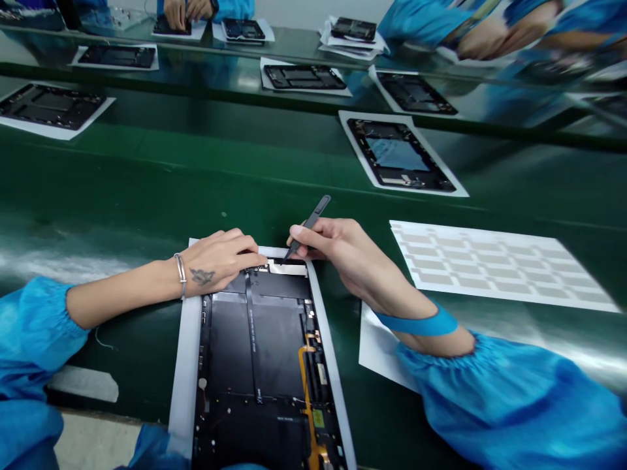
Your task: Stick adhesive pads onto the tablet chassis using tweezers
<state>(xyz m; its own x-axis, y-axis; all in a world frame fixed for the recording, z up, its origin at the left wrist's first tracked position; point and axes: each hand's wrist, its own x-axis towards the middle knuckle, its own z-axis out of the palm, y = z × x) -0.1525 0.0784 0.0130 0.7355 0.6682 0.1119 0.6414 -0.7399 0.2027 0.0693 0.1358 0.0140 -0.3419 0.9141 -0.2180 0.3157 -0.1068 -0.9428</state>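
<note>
In front of me an opened tablet [274, 313] lies on a white sheet [183, 365], its black inside facing up with an orange flex cable [304, 378] down the right side. My left hand [223, 261] rests over the tablet's upper left corner, fingers stretched along the top edge. Dark tweezers [313, 219] are pinched in my right hand [337, 251], tilted, their tips down at a white strip [289, 268] near the tablet's top edge. Whether the tips grip the strip I cannot tell.
A sheet of pale adhesive pieces [490, 261] lies to the right, above another white paper [379, 346]. Further off, an opened tablet [401, 153] sits on paper; several more stand along the green bench [196, 143]. Co-workers' hands [490, 39] are across it.
</note>
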